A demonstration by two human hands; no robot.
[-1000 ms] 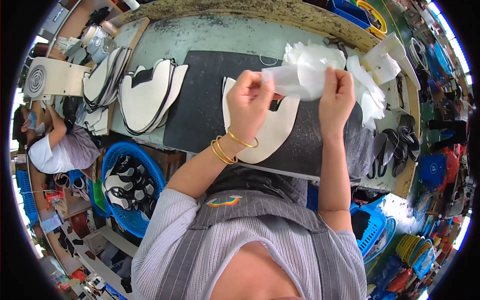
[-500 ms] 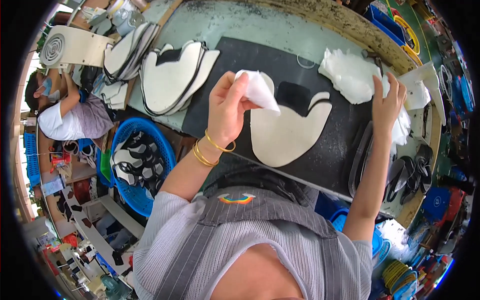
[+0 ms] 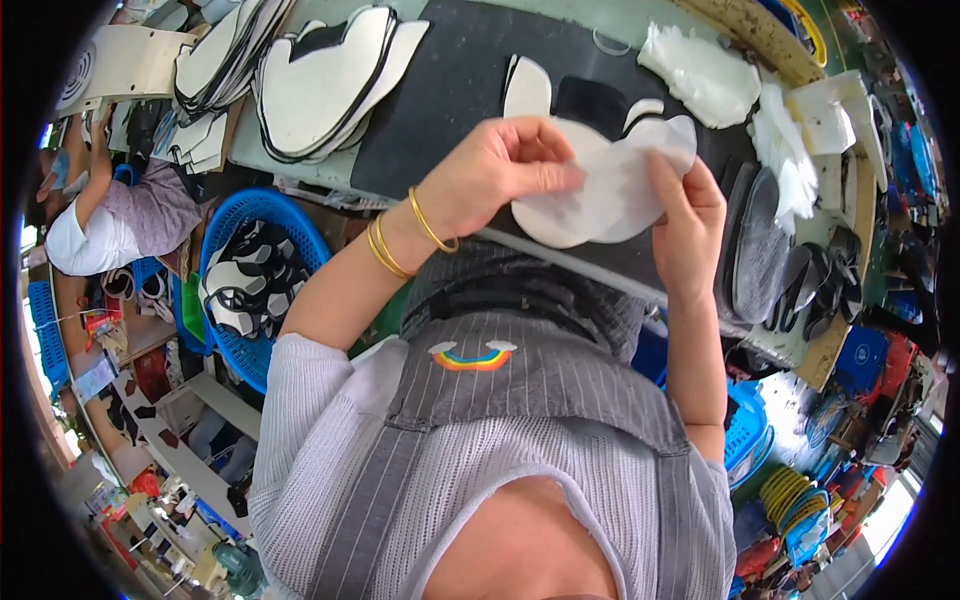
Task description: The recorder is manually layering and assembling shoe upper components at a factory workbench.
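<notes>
Over the near part of the black mat (image 3: pixel 440 75) both my hands hold thin, translucent white sheet pieces (image 3: pixel 640 185). My left hand (image 3: pixel 510 170) pinches the sheet's left side between thumb and fingers. My right hand (image 3: pixel 690 215) grips the right side, thumb on top. Directly beneath lies a cream cut piece (image 3: pixel 527 90) shaped like a shoe upper, with a black patch (image 3: pixel 590 102) at its notch. Much of that piece is hidden by the sheet and my fingers. Whether the sheet touches it, I cannot tell.
Stacked cream pieces with black edges (image 3: pixel 315 90) lie at the left. White sheets (image 3: pixel 700 75) are piled at the back right, near dark sole-shaped pieces (image 3: pixel 755 240). A blue basket (image 3: pixel 318 235) of cut parts stands below left. A person (image 3: pixel 130 215) works at the far left.
My right hand has come from the white sheets at the right to the middle and now holds a sheet. My left hand has moved slightly right; the white piece it held is now spread out.
</notes>
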